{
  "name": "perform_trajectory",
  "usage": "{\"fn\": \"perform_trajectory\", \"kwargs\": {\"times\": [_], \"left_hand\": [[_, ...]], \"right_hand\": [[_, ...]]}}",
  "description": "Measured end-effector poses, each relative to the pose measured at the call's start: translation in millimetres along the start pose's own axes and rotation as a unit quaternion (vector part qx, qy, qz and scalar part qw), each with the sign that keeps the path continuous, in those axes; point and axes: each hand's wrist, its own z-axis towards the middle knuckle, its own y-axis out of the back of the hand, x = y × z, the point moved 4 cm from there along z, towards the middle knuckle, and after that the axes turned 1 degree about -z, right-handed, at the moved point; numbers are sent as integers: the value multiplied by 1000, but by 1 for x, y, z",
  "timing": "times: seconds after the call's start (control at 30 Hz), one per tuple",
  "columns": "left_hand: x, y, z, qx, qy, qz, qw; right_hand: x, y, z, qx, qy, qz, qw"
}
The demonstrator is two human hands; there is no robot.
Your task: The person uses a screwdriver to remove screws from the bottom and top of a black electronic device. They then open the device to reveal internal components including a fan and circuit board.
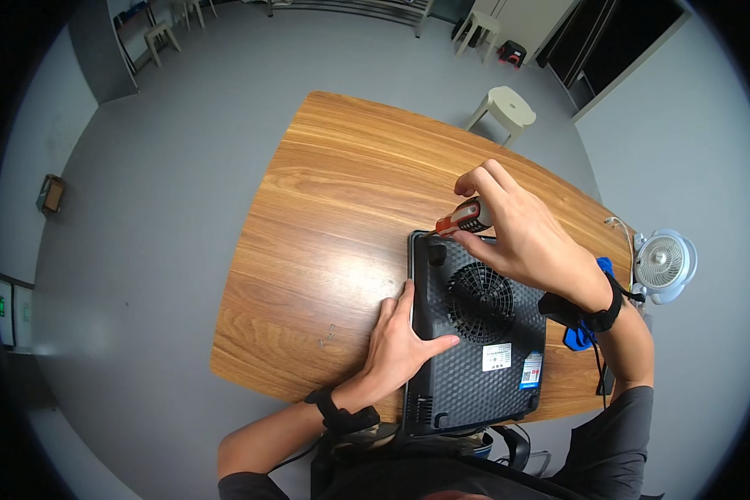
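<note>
A flat black appliance (475, 383), seemingly an induction cooker, lies underside up near the table's front edge. Its round fan grille (481, 302), corner feet and two labels face me. My right hand (517, 221) is closed around a red and grey screwdriver (462, 218) over the appliance's far left corner. The screwdriver's tip points down at that corner; its exact contact is too small to make out. Along the left edge rests my left hand (398, 337), fingers stretched along the side and thumb spread over the underside. Several small screws (327, 336) lie on the table left of that hand.
The wooden table (325, 192) stretches away to the far left. A small white fan (665, 262) stands at its right edge, with a blue item (577, 337) and cables beside the appliance. Beyond the table is a stool (508, 110). A cardboard box (52, 194) sits by the left wall.
</note>
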Motion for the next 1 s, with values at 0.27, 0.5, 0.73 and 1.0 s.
{"fn": "perform_trajectory", "kwargs": {"times": [0.27, 0.5, 0.73, 1.0], "left_hand": [[7, -3, 0, -60, -46, -4, 997], [7, -3, 1, -65, -34, -14, 997], [9, -4, 1, -63, -13, -2, 998], [4, -3, 0, -67, -24, 1, 997]], "right_hand": [[1, 1, 3, 38, 48, -3, 998], [-1, 1, 0, 25, -6, 37, 999], [-1, 3, -1, 61, -36, -25, 997], [7, 14, -3, 100, 56, -1, 993]]}}
